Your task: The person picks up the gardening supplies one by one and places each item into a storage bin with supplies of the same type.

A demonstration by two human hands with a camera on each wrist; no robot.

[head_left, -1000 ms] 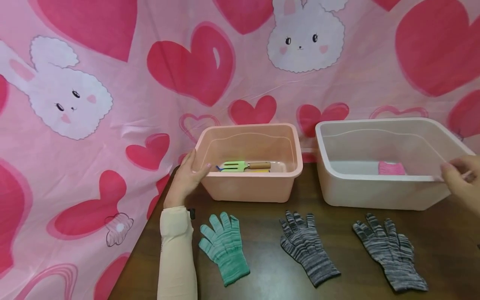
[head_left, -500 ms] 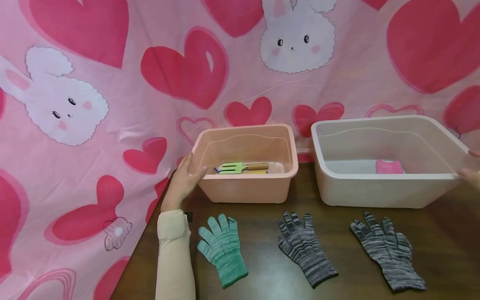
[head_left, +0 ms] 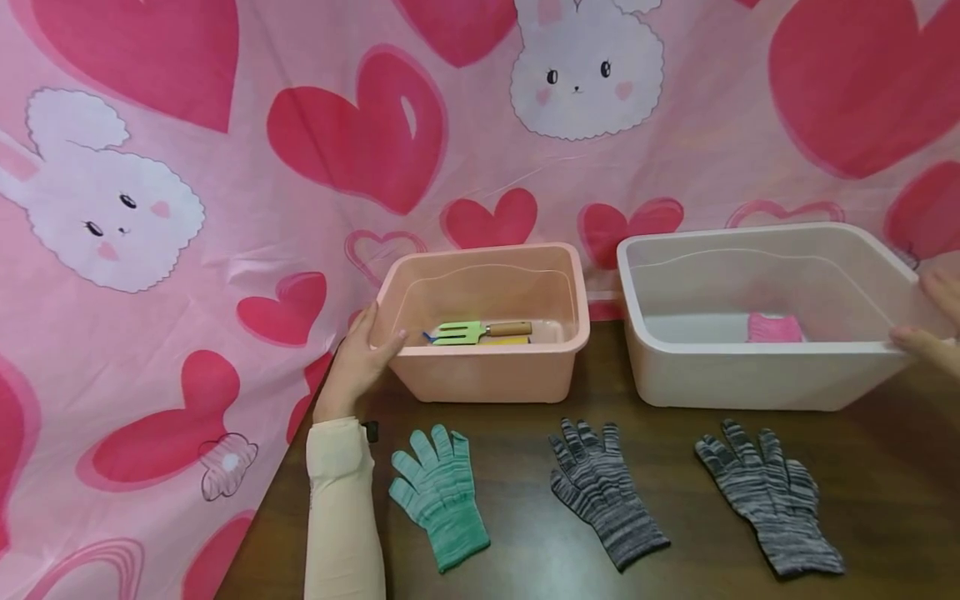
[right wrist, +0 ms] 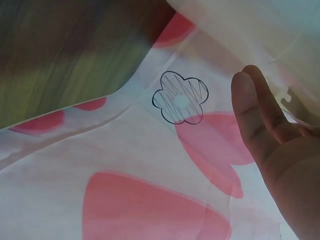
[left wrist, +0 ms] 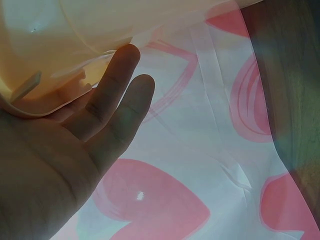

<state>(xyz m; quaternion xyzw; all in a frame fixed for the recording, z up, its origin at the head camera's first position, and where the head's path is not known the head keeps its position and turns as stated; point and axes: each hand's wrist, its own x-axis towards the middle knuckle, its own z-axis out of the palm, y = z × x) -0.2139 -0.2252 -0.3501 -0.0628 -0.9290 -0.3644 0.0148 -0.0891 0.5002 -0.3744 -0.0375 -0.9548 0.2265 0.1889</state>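
Note:
My left hand [head_left: 354, 360] rests against the left side of a peach plastic tub [head_left: 487, 375], thumb over its front rim. In the left wrist view, the fingers [left wrist: 137, 102] stretch out under the tub's rim. At the far right, my right hand [head_left: 937, 321], partly cut off by the frame, touches the right end of a larger white tub [head_left: 757, 379]. Its thumb lies at the front rim corner; straight fingers [right wrist: 245, 97] run along the outer wall in the right wrist view. A green hand fork [head_left: 459, 333] with a wooden handle lies inside the peach tub.
Inside the white tub is a pink cloth-like item [head_left: 774, 327]. On the dark wooden table [head_left: 525, 533] lie a green knit glove [head_left: 442, 500] and two grey striped gloves [head_left: 607, 496] [head_left: 772, 500]. A pink heart-and-rabbit cloth [head_left: 315, 192] hangs behind and at left.
My right hand has gone from bent fingers at the white tub's front rim corner to spread fingers along its right end. My left hand stays on the peach tub; the head view shifts slightly.

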